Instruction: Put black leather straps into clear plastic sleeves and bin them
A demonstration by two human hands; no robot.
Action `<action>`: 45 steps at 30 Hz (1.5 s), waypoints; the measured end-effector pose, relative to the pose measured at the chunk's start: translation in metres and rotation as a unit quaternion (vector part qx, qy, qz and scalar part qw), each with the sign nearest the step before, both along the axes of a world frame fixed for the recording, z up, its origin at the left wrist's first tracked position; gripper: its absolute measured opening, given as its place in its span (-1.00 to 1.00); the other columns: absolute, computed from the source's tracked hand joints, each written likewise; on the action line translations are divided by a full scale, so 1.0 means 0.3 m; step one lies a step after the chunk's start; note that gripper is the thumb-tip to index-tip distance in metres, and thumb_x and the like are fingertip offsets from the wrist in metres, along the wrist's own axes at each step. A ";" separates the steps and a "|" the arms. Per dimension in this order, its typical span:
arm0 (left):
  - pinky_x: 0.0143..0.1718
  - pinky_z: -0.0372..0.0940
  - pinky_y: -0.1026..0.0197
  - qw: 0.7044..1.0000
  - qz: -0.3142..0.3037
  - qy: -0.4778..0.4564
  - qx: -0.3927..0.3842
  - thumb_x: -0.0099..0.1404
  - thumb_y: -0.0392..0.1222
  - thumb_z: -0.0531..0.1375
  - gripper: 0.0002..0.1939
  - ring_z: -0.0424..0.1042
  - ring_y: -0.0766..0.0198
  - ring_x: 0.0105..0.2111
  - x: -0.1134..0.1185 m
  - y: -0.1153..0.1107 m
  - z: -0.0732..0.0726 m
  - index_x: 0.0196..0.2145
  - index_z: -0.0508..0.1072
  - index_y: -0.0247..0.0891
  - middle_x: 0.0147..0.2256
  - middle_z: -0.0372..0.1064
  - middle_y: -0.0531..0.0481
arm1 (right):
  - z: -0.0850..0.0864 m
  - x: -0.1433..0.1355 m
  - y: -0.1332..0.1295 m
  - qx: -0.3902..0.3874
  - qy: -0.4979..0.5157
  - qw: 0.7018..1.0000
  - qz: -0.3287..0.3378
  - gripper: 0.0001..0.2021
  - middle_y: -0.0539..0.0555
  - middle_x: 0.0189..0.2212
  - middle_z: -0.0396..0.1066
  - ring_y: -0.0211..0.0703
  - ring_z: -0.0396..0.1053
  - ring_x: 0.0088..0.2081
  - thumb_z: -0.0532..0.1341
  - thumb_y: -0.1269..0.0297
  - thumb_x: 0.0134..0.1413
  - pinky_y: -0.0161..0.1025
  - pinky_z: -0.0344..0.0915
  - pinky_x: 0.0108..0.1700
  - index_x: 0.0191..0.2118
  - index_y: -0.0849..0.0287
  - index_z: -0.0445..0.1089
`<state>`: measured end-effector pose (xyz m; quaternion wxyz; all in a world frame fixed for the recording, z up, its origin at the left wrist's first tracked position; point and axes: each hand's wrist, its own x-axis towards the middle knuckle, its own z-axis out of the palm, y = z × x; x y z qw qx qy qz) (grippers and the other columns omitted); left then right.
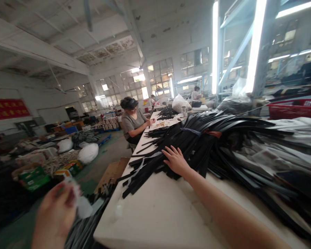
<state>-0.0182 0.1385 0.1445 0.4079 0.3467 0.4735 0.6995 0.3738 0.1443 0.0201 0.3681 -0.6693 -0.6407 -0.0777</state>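
Observation:
My right hand (176,161) lies with its fingers spread on a heap of long flat black strips (181,138), which look like belt straps. A bluish tie (190,131) and a reddish-brown band (213,134) go round bundles in the heap. At the lower left, my left hand (57,209) is raised beyond the table's edge and smeared by motion. Its fingers are closed on a whitish, see-through piece of plastic (83,206) that hangs beside them. Below it, more dark strips (85,228) stand bunched next to the table.
The pale table (155,207) runs away from me. Along its left side sits a co-worker (134,121) near small brass-coloured pieces (162,123). A red basket (295,108) and white plastic sheeting (282,148) are at the right. A cardboard sheet (111,174) and white sacks (88,153) are on the floor.

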 end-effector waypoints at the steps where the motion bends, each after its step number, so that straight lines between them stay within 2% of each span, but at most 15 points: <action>1: -0.51 0.33 0.49 0.994 -0.104 -0.020 0.013 0.17 -0.54 0.11 -0.72 0.40 0.48 -0.55 0.095 -0.004 0.009 -0.33 0.43 -0.17 -0.54 0.43 0.17 | 0.021 -0.018 0.001 0.017 0.071 0.997 0.031 -0.52 0.09 0.25 0.06 0.11 -0.19 0.30 0.15 0.16 0.11 0.19 -0.36 0.26 0.17 0.01 0.23; 3: -0.39 0.41 0.35 0.957 -0.286 -0.048 -0.015 0.17 -0.56 0.11 -0.65 0.48 0.38 -0.46 0.305 0.002 0.008 -0.17 0.42 -0.21 -0.45 0.48 0.03 | 0.064 -0.059 0.006 0.038 0.212 0.972 0.093 -0.55 0.16 0.19 0.17 0.12 -0.02 0.25 0.16 0.08 0.09 0.14 -0.19 0.25 0.09 0.09 0.33; 5: -0.31 0.44 0.21 0.914 -0.391 -0.100 -0.046 0.16 -0.54 0.13 -0.74 0.52 0.23 -0.37 0.505 0.033 -0.019 -0.22 0.44 -0.35 -0.41 0.49 -0.13 | 0.094 -0.096 0.003 0.030 0.301 0.945 0.128 -0.53 0.22 0.00 0.39 0.07 0.29 0.06 0.06 -0.06 0.14 0.04 0.16 0.12 -0.04 0.18 0.41; 8: -0.25 0.42 0.17 0.905 -0.388 -0.166 -0.043 0.13 -0.57 0.12 -0.81 0.52 0.21 -0.35 0.722 0.113 -0.091 -0.36 0.45 -0.40 -0.42 0.48 -0.16 | 0.102 -0.116 -0.034 -0.009 0.363 0.923 0.127 -0.31 0.19 -0.42 0.49 -0.08 0.48 -0.36 -0.25 -0.19 0.20 -0.13 0.42 -0.28 -0.26 0.26 0.42; 11: -0.22 0.38 0.27 0.914 -0.353 -0.197 -0.033 0.13 -0.54 0.13 -0.82 0.51 0.31 -0.31 0.822 0.175 -0.168 -0.41 0.46 -0.35 -0.38 0.49 -0.09 | 0.069 -0.100 -0.097 -0.075 0.512 0.843 0.144 -0.33 0.16 -0.49 0.46 -0.16 0.46 -0.47 -0.20 -0.28 0.14 -0.21 0.41 -0.40 -0.30 0.24 0.37; 13: -0.20 0.37 0.28 0.909 -0.360 -0.208 -0.036 0.13 -0.51 0.15 -0.80 0.49 0.30 -0.22 0.841 0.187 -0.207 -0.35 0.49 -0.32 -0.28 0.50 -0.12 | 0.038 -0.091 -0.127 -0.108 0.569 0.802 0.145 -0.43 0.14 -0.39 0.46 -0.17 0.46 -0.42 0.04 -0.27 0.03 -0.26 0.39 -0.42 -0.21 0.20 0.34; 16: -0.13 0.37 0.19 0.881 -0.421 -0.212 -0.035 0.13 -0.49 0.15 -0.70 0.40 0.21 -0.03 0.833 0.169 -0.241 -0.20 0.50 -0.27 -0.02 0.40 -0.16 | 0.003 -0.104 -0.134 -0.088 0.547 0.819 0.148 -0.44 0.08 -0.28 0.43 -0.20 0.42 -0.37 0.32 -0.12 -0.18 -0.33 0.34 -0.46 -0.11 0.15 0.31; 19: -0.06 0.36 0.13 0.851 -0.482 -0.209 -0.025 0.14 -0.49 0.14 -0.64 0.32 0.18 0.06 0.821 0.147 -0.259 -0.14 0.49 -0.22 0.13 0.25 -0.11 | -0.012 -0.133 -0.120 -0.023 0.527 0.824 0.206 -0.51 0.07 -0.27 0.42 -0.25 0.38 -0.38 0.40 0.03 -0.23 -0.34 0.34 -0.41 -0.17 0.18 0.38; 22: -0.05 0.35 0.21 0.850 -0.495 -0.179 -0.019 0.11 -0.49 0.19 -0.62 0.34 0.23 0.04 0.824 0.142 -0.280 -0.13 0.49 -0.21 0.13 0.26 -0.08 | -0.013 -0.144 -0.114 0.040 0.575 0.798 0.176 -0.53 0.01 -0.38 0.42 -0.29 0.35 -0.47 0.42 0.09 -0.27 -0.33 0.34 -0.45 -0.18 0.18 0.40; 26: -0.12 0.34 0.32 0.883 -0.460 -0.095 -0.002 0.05 -0.43 0.28 -0.61 0.42 0.31 -0.09 0.845 0.146 -0.322 -0.13 0.50 -0.22 0.03 0.37 -0.07 | 0.011 -0.120 -0.127 0.102 0.621 0.770 0.102 -0.45 -0.01 -0.49 0.42 -0.26 0.36 -0.54 0.40 0.03 -0.28 -0.26 0.39 -0.47 -0.10 0.18 0.41; 31: -0.20 0.34 0.25 0.891 -0.451 0.053 0.015 0.07 -0.23 0.31 -0.63 0.47 0.27 -0.26 0.845 0.152 -0.358 -0.12 0.50 -0.30 -0.14 0.49 -0.14 | 0.057 -0.075 -0.147 0.148 0.576 0.802 0.056 -0.63 0.03 -0.56 0.42 -0.30 0.31 -0.59 0.36 0.00 -0.20 -0.32 0.33 -0.53 -0.38 0.23 0.50; 35: -0.37 0.28 0.23 0.880 -0.358 0.294 0.108 0.08 -0.06 0.28 -0.75 0.42 0.20 -0.45 0.804 0.179 -0.317 -0.37 0.58 -0.30 -0.48 0.48 -0.10 | 0.074 -0.045 -0.157 0.155 0.560 0.814 0.021 -0.68 0.00 -0.63 0.35 -0.35 0.21 -0.63 0.35 0.03 -0.18 -0.38 0.17 -0.60 -0.55 0.22 0.41; 38: -0.30 0.24 0.24 0.853 -0.280 0.374 0.231 0.11 -0.05 0.26 -0.78 0.38 0.20 -0.39 0.779 0.189 -0.268 -0.35 0.59 -0.23 -0.44 0.44 -0.09 | 0.068 -0.043 -0.158 0.119 0.574 0.809 0.044 -0.67 -0.04 -0.67 0.29 -0.39 0.12 -0.67 0.35 0.03 -0.19 -0.40 0.03 -0.65 -0.57 0.22 0.36; 42: -0.25 0.29 0.23 0.812 -0.480 0.279 0.184 0.13 -0.10 0.24 -0.69 0.43 0.19 -0.31 0.791 0.153 -0.252 -0.18 0.53 -0.27 -0.27 0.48 -0.14 | 0.040 -0.073 -0.156 0.040 0.568 0.816 0.101 -0.67 -0.06 -0.69 0.27 -0.42 0.07 -0.68 0.34 0.04 -0.18 -0.40 -0.04 -0.65 -0.58 0.23 0.34; 45: -0.25 0.29 0.22 0.814 -0.533 0.198 0.119 0.04 -0.15 0.31 -0.73 0.43 0.20 -0.34 0.814 0.126 -0.277 -0.29 0.53 -0.33 -0.34 0.49 -0.12 | 0.020 -0.098 -0.155 0.002 0.543 0.834 0.095 -0.69 -0.08 -0.72 0.24 -0.42 0.05 -0.68 0.34 0.07 -0.19 -0.41 -0.06 -0.65 -0.57 0.23 0.32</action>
